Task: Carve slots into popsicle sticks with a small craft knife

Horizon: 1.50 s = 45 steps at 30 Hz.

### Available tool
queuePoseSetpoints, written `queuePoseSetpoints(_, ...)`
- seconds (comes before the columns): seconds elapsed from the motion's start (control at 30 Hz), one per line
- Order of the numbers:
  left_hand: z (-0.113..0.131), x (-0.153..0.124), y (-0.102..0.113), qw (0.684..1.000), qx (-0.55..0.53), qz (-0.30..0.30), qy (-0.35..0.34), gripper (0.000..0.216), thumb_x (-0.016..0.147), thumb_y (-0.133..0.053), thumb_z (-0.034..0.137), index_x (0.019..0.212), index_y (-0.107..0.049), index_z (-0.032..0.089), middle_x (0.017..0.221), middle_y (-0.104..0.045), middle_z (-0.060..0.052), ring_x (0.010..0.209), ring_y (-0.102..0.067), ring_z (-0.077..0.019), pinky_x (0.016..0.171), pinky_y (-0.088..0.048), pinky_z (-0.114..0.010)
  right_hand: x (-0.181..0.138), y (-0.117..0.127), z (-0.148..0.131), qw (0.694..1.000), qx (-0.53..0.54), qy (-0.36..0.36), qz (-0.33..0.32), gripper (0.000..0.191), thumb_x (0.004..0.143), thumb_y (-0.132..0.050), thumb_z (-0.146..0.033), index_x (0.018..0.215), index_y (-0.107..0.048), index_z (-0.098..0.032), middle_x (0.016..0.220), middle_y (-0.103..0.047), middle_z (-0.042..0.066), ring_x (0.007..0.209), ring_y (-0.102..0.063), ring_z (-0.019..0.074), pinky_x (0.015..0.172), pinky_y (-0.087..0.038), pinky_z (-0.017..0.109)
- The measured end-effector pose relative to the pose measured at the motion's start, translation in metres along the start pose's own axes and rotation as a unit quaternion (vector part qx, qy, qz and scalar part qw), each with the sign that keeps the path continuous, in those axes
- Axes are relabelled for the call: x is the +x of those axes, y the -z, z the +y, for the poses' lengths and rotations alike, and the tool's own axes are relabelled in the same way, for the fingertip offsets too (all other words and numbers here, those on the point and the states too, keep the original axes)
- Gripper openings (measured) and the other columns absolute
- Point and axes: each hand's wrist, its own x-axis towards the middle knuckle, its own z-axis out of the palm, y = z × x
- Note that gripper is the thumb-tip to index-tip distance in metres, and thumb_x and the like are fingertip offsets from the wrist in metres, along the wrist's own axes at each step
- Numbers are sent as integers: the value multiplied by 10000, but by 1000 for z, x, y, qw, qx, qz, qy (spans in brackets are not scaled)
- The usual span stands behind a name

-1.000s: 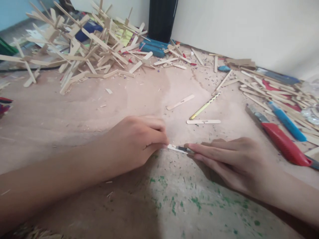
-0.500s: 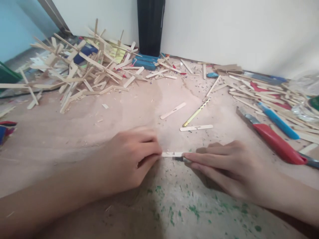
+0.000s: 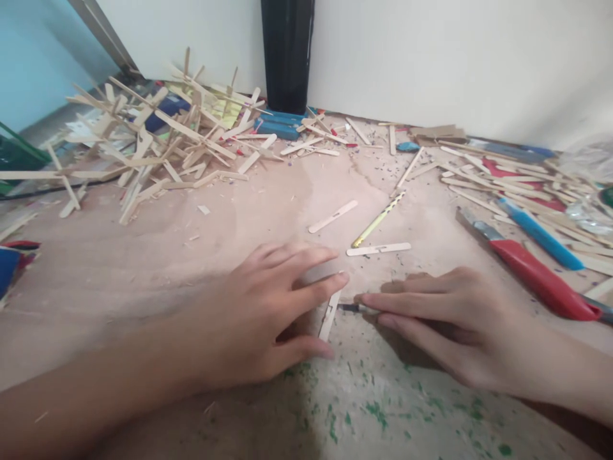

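Observation:
My left hand (image 3: pixel 282 306) spans a notched wooden craft stick (image 3: pixel 330 313), a fingertip at its upper end and the thumb at its lower end. The stick lies steeply slanted on the table, with a small cutout near its middle. To its right, my right hand (image 3: pixel 435 319) is closed on a small craft knife (image 3: pixel 352 308), whose dark blade points left beside the stick. Most of the handle is hidden under the fingers. Beyond the hands lie two more slotted sticks, a near one (image 3: pixel 378 249) and a farther one (image 3: pixel 333 216), beside a yellow patterned pencil (image 3: pixel 378 220).
Joined craft sticks form a tangled pile (image 3: pixel 167 140) at the back left. At right lie a red-handled tool (image 3: pixel 543 278), a blue pen-like tool (image 3: pixel 541 233) and many loose sticks (image 3: pixel 517 176). A black post (image 3: pixel 287 57) stands at the back. Shavings and green paint specks dot the tabletop (image 3: pixel 268 421).
The stick has turned from lying crosswise to a steep slant. My left fingers have spread from a pinch to both its ends. The right hand keeps the knife, now off the stick.

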Motion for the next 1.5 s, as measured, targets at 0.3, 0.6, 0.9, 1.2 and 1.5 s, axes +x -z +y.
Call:
queuePoseSetpoints(0.3,5,6,2,998,24,-52,-19,611,1277,-424,591,1669,-615,163,1838,-550,-202,1724,-532,-417,1351,-450,-835,2,-4,2,1000,2,21,-20,308,1238,-596,-188,1466,-803,-194,1024,-859,36,800,-803,116,693,-599,224)
queuePoseSetpoints(0.6,1,9,2,997,-20,-69,38,728,1091,-806,682,1679,-700,266,1874,-385,-280,1776,-394,-483,1372,-389,-857,0,-12,0,998,-43,41,-3,301,1250,-565,-177,1496,-732,-223,1024,-861,14,762,-786,102,667,-564,222)
queuePoseSetpoints(0.9,0,7,-2,995,-34,-71,57,768,1061,-851,670,1718,-662,322,1905,-327,-243,1820,-297,-434,1436,-319,-781,0,-11,5,997,-58,59,-6,313,1241,-565,-173,1473,-774,-186,892,-780,1,652,-687,116,576,-492,275)
queuePoseSetpoints(1.2,0,8,0,996,-33,-72,48,717,1116,-750,711,1695,-691,292,1886,-332,-283,1792,-344,-468,1396,-366,-828,2,-11,3,996,-72,60,-8,282,1256,-526,-168,1419,-756,-159,858,-749,-9,659,-658,115,605,-465,273)
queuePoseSetpoints(1.5,0,8,-1,995,-34,-71,54,729,1105,-753,735,1687,-701,299,1892,-318,-276,1794,-328,-494,1384,-366,-853,3,-12,4,997,-55,43,-15,275,1258,-548,-187,1418,-769,-156,873,-754,-6,702,-686,113,651,-481,260)
